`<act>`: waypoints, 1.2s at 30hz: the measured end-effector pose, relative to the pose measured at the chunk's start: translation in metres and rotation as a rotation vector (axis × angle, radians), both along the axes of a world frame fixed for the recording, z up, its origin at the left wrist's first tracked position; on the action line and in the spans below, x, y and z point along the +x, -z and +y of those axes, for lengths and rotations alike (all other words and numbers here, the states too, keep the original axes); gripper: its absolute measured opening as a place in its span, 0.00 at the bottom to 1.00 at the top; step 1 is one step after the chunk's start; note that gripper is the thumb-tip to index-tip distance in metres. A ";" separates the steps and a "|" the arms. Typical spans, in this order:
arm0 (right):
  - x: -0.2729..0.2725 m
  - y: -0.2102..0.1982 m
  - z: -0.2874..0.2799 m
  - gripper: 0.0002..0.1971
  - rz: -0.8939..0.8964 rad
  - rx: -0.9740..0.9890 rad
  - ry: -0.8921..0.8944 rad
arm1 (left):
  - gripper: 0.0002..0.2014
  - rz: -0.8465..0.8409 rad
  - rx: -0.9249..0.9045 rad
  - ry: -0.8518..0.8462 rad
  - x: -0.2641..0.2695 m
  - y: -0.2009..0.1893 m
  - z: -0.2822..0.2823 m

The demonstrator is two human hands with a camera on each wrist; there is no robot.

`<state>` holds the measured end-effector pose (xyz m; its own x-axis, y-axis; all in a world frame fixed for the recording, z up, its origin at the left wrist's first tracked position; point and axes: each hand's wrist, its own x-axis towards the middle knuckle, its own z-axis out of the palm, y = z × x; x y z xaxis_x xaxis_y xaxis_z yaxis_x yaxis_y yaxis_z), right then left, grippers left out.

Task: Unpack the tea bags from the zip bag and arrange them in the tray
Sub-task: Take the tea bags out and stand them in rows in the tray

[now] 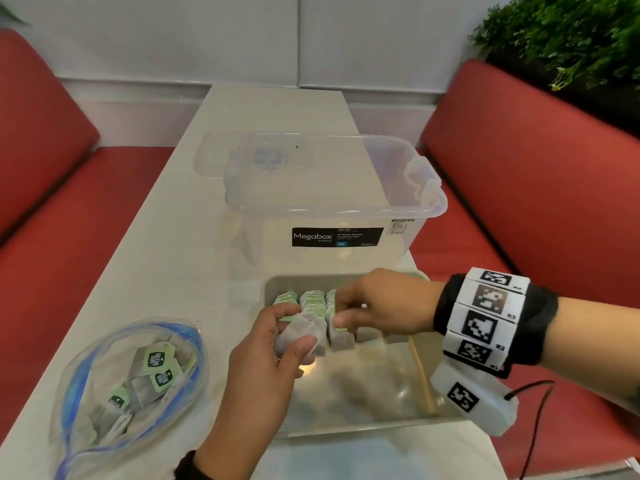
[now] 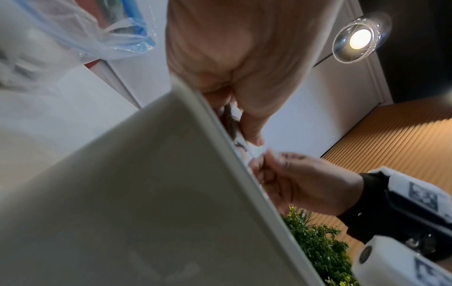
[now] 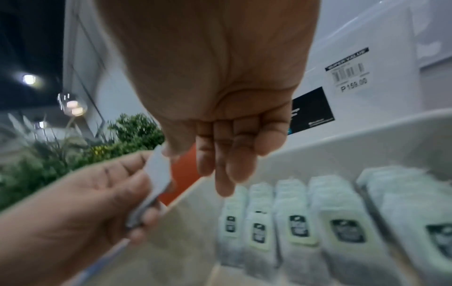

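My left hand grips one grey tea bag over the left side of the clear tray. In the right wrist view that tea bag stands upright between the left hand's thumb and fingers. My right hand reaches in from the right above the tray. Its thumb touches the bag's top corner, and its fingers hang loosely and hold nothing. Rows of tea bags with green tags stand along the tray's far end. The zip bag lies open at the left with several tea bags inside.
A clear Megabox storage box stands just behind the tray, with its lid beyond it. Red bench seats flank the narrow white table. A plant is at the far right.
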<state>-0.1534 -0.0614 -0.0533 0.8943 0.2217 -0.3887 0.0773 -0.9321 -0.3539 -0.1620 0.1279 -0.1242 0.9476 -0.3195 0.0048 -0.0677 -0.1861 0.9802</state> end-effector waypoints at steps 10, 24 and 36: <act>-0.014 -0.020 0.028 0.07 -0.067 0.435 0.299 | 0.21 -0.361 0.158 0.000 -0.011 -0.009 -0.001; -0.009 -0.039 0.028 0.08 -0.160 0.201 0.119 | 0.08 -0.165 0.057 -0.003 -0.003 -0.010 -0.001; 0.005 -0.014 0.019 0.05 -0.077 -0.167 0.039 | 0.20 -0.310 0.261 0.004 -0.003 0.000 0.008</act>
<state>-0.1485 -0.0428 -0.0389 0.9295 0.1249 -0.3470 0.0613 -0.9801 -0.1886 -0.1645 0.1362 -0.1243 0.9128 -0.3512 0.2083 -0.3536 -0.4248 0.8334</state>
